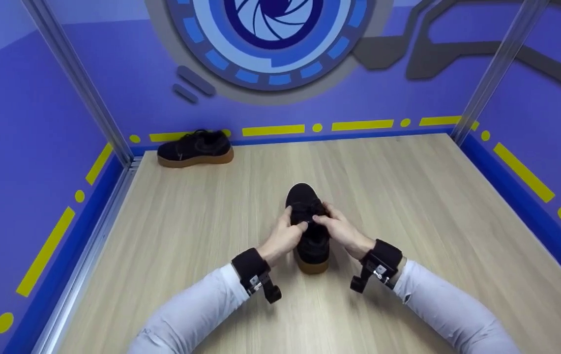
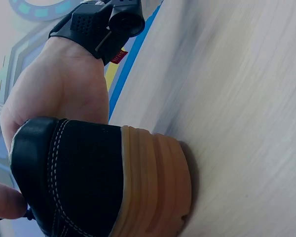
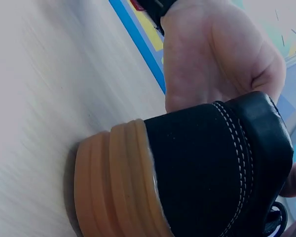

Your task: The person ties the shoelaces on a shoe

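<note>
A black low-cut shoe (image 1: 302, 194) with laces and a tan gum sole stands upright on the table, toe pointing away from me. My left hand (image 1: 281, 238) grips its left side, the thumb on top near the laces. From the right, my right hand (image 1: 345, 232) holds the shoe, with its thumb also on top by the lacing. In the left wrist view the heel (image 2: 89, 168) shows white stitching and a ridged sole (image 2: 155, 187). The right wrist view has the same heel (image 3: 195, 168), and a loop of lace (image 3: 274, 219) at its lower edge. Most fingertips are hidden.
A matching black shoe (image 1: 196, 150) stands side-on at the far left corner of the wooden table (image 1: 398, 182), close to the back wall (image 1: 128, 88). Blue-purple panels with yellow marks enclose the left, back and right. Both wrists wear black bands with small cameras.
</note>
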`<state>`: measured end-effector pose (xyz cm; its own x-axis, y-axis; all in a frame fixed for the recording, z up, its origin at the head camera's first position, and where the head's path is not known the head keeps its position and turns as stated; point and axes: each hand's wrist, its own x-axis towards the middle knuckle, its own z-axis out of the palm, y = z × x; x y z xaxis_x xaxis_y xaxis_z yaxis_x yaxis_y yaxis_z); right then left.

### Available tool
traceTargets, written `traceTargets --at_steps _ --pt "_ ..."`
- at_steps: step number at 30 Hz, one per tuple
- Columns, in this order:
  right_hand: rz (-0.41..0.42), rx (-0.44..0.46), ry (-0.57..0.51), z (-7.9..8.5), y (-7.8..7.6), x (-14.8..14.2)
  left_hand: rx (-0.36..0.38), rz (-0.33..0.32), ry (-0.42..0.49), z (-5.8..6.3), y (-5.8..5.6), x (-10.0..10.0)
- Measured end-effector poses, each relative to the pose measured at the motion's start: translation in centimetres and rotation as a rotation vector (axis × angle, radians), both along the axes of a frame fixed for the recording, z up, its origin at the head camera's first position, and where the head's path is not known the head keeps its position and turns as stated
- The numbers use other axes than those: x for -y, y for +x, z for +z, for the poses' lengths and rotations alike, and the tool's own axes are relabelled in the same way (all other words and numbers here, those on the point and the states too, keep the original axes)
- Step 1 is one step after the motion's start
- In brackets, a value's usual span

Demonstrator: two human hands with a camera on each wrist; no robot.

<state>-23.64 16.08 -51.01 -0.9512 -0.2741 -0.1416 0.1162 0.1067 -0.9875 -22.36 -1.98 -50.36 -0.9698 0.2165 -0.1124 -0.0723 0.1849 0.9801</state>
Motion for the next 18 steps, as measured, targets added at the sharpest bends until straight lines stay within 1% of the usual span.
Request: traceTargets --at_steps 3,8,11,15,18 --pt "-0.007 -0.001 -0.016 -0.1 0.0 0.1 -0.019 -0.006 0.013 -0.2 -0.1 -0.1" --pt "0.004 0.019 -0.050 -0.3 -0.3 0.4 -0.064 -0.022 -0.017 -0.4 -0.6 0.3" --pt "-0.012 0.031 -0.053 -0.4 -0.5 0.6 -0.086 -0.025 -0.024 -0.4 -0.9 0.6" --pt "-0.054 0.062 -0.050 -0.5 -0.9 1.1 -0.083 -0.007 -0.045 -0.5 -1.5 0.9" --pt "-0.070 0.076 -0.066 -0.5 -1.2 1.5 -0.074 0.013 -0.036 -0.6 -2.0 1.1"
